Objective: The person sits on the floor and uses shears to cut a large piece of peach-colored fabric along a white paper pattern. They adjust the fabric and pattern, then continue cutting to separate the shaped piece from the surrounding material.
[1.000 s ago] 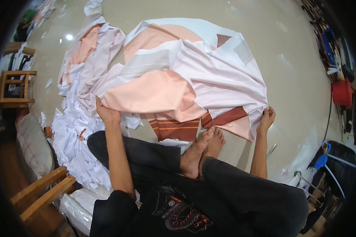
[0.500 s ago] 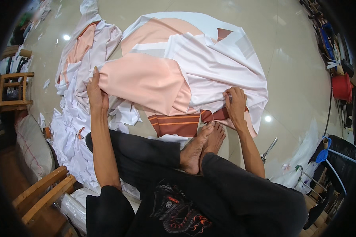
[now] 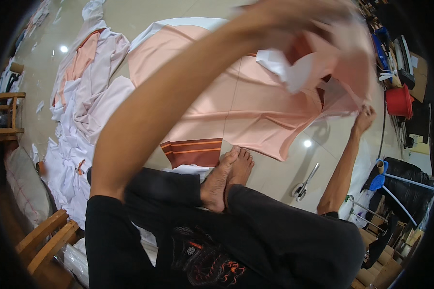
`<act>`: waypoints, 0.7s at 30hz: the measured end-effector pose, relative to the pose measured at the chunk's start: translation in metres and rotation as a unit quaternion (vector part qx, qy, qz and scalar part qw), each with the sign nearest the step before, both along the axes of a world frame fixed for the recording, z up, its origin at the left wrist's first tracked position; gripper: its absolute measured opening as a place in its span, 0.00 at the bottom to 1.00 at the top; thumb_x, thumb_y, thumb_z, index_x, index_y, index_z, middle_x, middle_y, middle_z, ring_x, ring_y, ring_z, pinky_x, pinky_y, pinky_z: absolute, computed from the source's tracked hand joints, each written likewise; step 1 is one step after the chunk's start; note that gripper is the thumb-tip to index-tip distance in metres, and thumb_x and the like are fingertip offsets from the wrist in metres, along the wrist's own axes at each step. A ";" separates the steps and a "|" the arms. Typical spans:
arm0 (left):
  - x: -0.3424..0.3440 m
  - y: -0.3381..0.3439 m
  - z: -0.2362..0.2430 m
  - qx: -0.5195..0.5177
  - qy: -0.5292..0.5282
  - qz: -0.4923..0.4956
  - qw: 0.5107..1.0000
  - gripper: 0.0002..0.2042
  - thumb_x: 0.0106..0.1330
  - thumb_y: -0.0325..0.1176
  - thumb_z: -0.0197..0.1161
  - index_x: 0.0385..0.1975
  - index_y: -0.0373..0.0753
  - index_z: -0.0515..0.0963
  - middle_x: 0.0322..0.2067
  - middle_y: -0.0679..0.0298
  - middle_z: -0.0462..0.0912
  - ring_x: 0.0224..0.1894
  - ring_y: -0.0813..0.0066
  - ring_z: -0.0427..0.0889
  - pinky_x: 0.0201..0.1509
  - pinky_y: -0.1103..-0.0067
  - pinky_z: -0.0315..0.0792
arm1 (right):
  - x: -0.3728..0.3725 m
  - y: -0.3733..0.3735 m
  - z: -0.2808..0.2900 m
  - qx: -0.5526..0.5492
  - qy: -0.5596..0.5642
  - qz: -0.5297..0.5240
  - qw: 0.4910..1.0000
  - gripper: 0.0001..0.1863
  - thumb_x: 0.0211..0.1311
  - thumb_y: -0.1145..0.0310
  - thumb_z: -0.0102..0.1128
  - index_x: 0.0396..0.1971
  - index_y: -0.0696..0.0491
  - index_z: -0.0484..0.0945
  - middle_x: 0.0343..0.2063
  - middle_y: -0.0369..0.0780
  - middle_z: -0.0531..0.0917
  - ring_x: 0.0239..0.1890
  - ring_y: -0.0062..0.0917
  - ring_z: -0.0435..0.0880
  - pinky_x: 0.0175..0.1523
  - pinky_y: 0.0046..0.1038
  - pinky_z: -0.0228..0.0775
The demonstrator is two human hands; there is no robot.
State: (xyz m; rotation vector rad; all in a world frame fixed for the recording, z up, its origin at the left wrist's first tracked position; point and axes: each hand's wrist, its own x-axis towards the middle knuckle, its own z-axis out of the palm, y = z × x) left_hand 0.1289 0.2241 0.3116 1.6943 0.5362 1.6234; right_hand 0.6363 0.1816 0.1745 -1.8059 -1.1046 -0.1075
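My left arm reaches across the view to the far right. There my left hand [image 3: 308, 17], smeared by motion, grips a lifted peach and white fabric piece [image 3: 349, 72]. The fabric is bunched, with brown patches showing, and blurs as it swings. Lower down at the right, my right hand [image 3: 365, 118] is closed at the edge of the same piece. Peach fabric [image 3: 270, 120] with a brown, orange-striped border [image 3: 197, 151] lies spread on the floor before my feet. Scissors [image 3: 301, 188] rest on the tiles between my feet and my right forearm.
White and peach cloth [image 3: 101, 62] lies heaped at the left, above a pile of white scraps [image 3: 67, 164]. Wooden furniture [image 3: 7, 113] and a pale sack [image 3: 26, 185] line the left side. A red bucket [image 3: 399, 102] and a blue-handled tool [image 3: 378, 180] are at the right.
My left hand has swept from the left to the far right, carrying fabric over. My right hand has moved right and outward. More peach fabric on the floor and the scissors are now exposed.
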 end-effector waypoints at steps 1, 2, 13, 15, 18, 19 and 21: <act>0.042 0.019 0.016 0.186 0.047 0.060 0.980 0.18 0.70 0.39 0.67 0.55 0.35 0.84 0.45 0.57 0.89 0.47 0.65 0.88 0.54 0.71 0.83 | -0.042 -0.004 0.015 0.077 -0.013 -0.006 0.997 0.27 0.75 0.59 0.66 0.61 0.63 0.71 0.55 0.49 0.78 0.57 0.33 0.79 0.63 0.34 0.73; 0.080 0.034 0.024 0.318 0.064 0.097 0.941 0.18 0.69 0.39 0.69 0.54 0.37 0.85 0.43 0.56 0.90 0.45 0.64 0.89 0.52 0.71 0.84 | -0.088 -0.017 0.033 0.156 0.035 0.085 0.983 0.34 0.72 0.55 0.69 0.65 0.63 0.67 0.59 0.49 0.75 0.60 0.34 0.77 0.66 0.35 0.71; 0.230 -0.017 -0.135 -0.380 -0.032 -0.284 0.880 0.18 0.74 0.41 0.64 0.49 0.30 0.86 0.40 0.63 0.86 0.45 0.75 0.83 0.53 0.75 0.79 | -0.064 -0.114 -0.124 -0.030 0.161 -0.042 0.986 0.20 0.70 0.73 0.67 0.57 0.64 0.74 0.52 0.43 0.82 0.50 0.27 0.81 0.57 0.32 0.76; 0.218 -0.026 -0.167 -0.509 -0.109 -0.250 0.816 0.18 0.76 0.42 0.63 0.49 0.30 0.84 0.40 0.60 0.86 0.42 0.72 0.83 0.47 0.71 0.78 | -0.032 -0.134 -0.147 -0.066 0.201 -0.004 0.977 0.16 0.72 0.73 0.64 0.54 0.64 0.76 0.49 0.41 0.83 0.47 0.25 0.81 0.55 0.29 0.76; 0.202 -0.006 -0.197 -0.515 -0.007 -0.195 0.834 0.19 0.75 0.45 0.66 0.41 0.30 0.84 0.38 0.59 0.85 0.38 0.70 0.82 0.45 0.69 0.78 | -0.025 -0.135 -0.148 0.009 0.241 -0.055 0.969 0.12 0.75 0.74 0.60 0.53 0.62 0.76 0.47 0.37 0.82 0.49 0.22 0.81 0.55 0.26 0.74; 0.206 -0.001 -0.184 -0.506 -0.013 -0.202 0.839 0.19 0.74 0.46 0.67 0.41 0.31 0.84 0.38 0.59 0.85 0.38 0.70 0.82 0.46 0.69 0.77 | -0.019 -0.136 -0.141 0.055 0.264 -0.078 0.960 0.12 0.75 0.74 0.59 0.53 0.62 0.77 0.47 0.37 0.81 0.49 0.21 0.80 0.55 0.26 0.74; 0.211 0.033 -0.171 -0.434 0.049 -0.217 0.873 0.21 0.74 0.48 0.67 0.43 0.29 0.85 0.39 0.58 0.86 0.39 0.68 0.83 0.47 0.69 0.77 | -0.032 -0.125 -0.111 0.076 0.148 -0.131 0.977 0.13 0.74 0.77 0.59 0.54 0.62 0.77 0.50 0.40 0.82 0.54 0.26 0.81 0.61 0.30 0.73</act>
